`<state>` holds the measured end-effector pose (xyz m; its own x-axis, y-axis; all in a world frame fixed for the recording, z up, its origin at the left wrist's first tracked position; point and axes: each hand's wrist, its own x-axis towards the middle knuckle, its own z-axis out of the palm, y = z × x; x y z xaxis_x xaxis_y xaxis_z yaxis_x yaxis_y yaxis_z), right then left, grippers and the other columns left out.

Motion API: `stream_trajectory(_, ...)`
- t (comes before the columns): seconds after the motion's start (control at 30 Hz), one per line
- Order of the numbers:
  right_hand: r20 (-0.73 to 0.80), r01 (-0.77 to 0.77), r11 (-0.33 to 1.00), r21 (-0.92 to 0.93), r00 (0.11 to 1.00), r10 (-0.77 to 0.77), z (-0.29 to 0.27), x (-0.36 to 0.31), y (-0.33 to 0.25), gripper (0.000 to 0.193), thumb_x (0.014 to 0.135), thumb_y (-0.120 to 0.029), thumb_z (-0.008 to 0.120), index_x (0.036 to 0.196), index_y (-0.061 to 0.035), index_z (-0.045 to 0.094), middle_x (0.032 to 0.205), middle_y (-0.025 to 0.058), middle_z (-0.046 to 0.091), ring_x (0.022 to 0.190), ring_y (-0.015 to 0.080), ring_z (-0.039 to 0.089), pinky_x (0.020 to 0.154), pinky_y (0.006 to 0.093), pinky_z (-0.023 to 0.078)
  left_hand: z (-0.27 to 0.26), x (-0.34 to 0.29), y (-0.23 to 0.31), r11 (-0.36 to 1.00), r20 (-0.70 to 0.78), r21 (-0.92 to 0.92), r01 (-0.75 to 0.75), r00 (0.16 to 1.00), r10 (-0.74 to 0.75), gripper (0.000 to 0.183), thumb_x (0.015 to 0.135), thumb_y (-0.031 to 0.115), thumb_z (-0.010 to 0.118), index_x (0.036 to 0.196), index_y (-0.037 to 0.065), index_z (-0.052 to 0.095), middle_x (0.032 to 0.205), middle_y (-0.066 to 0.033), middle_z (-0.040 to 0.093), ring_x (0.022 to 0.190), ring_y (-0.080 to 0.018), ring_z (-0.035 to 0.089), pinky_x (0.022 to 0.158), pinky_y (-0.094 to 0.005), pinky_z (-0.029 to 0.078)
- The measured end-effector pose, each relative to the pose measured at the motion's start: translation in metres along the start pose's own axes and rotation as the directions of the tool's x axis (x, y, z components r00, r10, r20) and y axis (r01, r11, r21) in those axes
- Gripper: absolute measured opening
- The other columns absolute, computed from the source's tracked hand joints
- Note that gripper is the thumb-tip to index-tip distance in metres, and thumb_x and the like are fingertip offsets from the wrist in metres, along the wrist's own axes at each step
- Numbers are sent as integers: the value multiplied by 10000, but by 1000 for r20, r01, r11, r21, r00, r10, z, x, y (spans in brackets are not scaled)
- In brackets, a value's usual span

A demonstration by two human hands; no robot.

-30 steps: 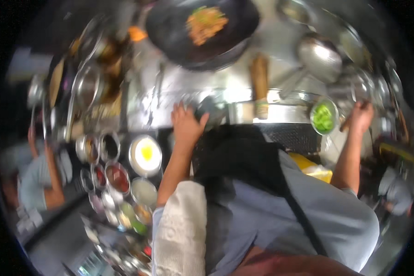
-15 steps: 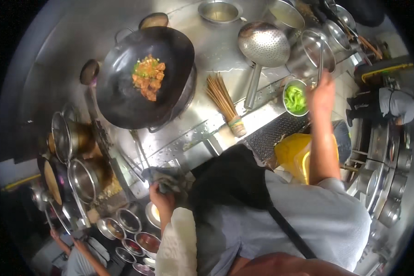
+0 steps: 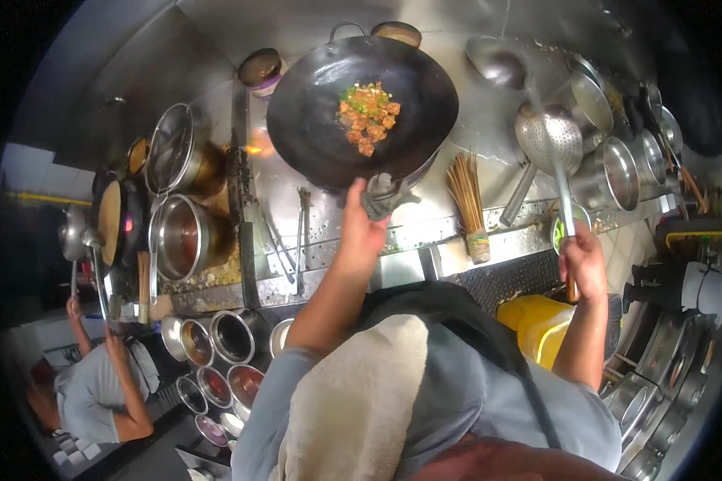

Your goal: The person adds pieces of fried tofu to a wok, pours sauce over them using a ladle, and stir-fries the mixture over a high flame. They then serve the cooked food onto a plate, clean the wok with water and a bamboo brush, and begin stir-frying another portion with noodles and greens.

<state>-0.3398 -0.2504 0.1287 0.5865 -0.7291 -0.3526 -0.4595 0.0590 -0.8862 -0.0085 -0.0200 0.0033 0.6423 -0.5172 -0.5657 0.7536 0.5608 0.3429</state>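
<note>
My left hand [image 3: 365, 218] grips a grey cloth [image 3: 383, 196] at the near rim of a large black wok [image 3: 305, 120]. The cloth covers the spot where the wok's near handle would be. Inside the wok lie browned chunks of food [image 3: 367, 128] topped with chopped green bits. My right hand [image 3: 583, 260] is closed around the long handle of a ladle [image 3: 497, 62], whose bowl is tilted above the steel counter, right of the wok. Passing under the ladle's shaft is a perforated strainer [image 3: 548, 138] lying on the counter. Behind my right hand, a bowl of green vegetables [image 3: 557, 232] is partly hidden.
A bamboo brush [image 3: 468, 200] stands between wok and strainer. Steel pots [image 3: 186, 240] line the left, near a small flame [image 3: 253, 150] and tongs [image 3: 301, 240]. Several ingredient bowls [image 3: 233, 337] sit lower left. Another person [image 3: 104, 393] works at far left. A yellow container [image 3: 533, 325] is lower right.
My left hand has brought the cloth up to the wok's near rim. The right hand, by the vegetable bowl before, now holds the ladle out over the counter. The view has turned.
</note>
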Motion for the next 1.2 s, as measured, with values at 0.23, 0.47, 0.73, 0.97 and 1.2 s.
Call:
stream_trajectory(0.23,579,369,654,-660,805,131,15,-39,-144,745,807,-53,657,1521,-146,465,741,179,670,650,275,683,677,400,536,-10,-40,-4,991,-102,130,15,995,-2,255,878,144,626,1112,41,625,1037,-96,706,972,-236,695,803,-335,540)
stream_trajectory(0.47,523,550,319,-772,835,-173,109,7,-46,692,880,-86,557,1542,-59,356,808,232,677,754,424,670,708,525,525,-40,-53,-24,967,-129,248,52,991,-20,298,955,181,541,1167,-19,603,1151,-145,665,1110,-279,652,1012,-429,506)
stream_trajectory(0.73,474,422,744,-519,866,-160,24,-31,-73,704,810,-34,675,1486,-141,509,799,152,686,713,218,671,722,347,545,-26,-64,-5,928,-155,372,-7,986,69,243,898,180,578,1077,27,641,1083,-134,689,965,-273,694,872,-411,545)
stream_trajectory(0.97,349,117,854,-507,934,79,29,-31,-85,693,826,-5,639,1498,-95,496,715,20,553,629,95,497,604,255,435,7,-22,17,975,-205,217,44,979,1,268,851,142,650,1107,67,621,1097,-84,660,1023,-263,658,918,-454,502)
stream_trajectory(1.2,263,76,968,-239,965,-11,153,111,-48,679,903,-51,538,1563,-121,398,718,29,560,504,115,527,481,301,456,-5,-27,16,986,-125,165,-18,991,39,678,925,366,696,1453,63,398,1489,-117,474,1404,-302,432,1177,-572,283)
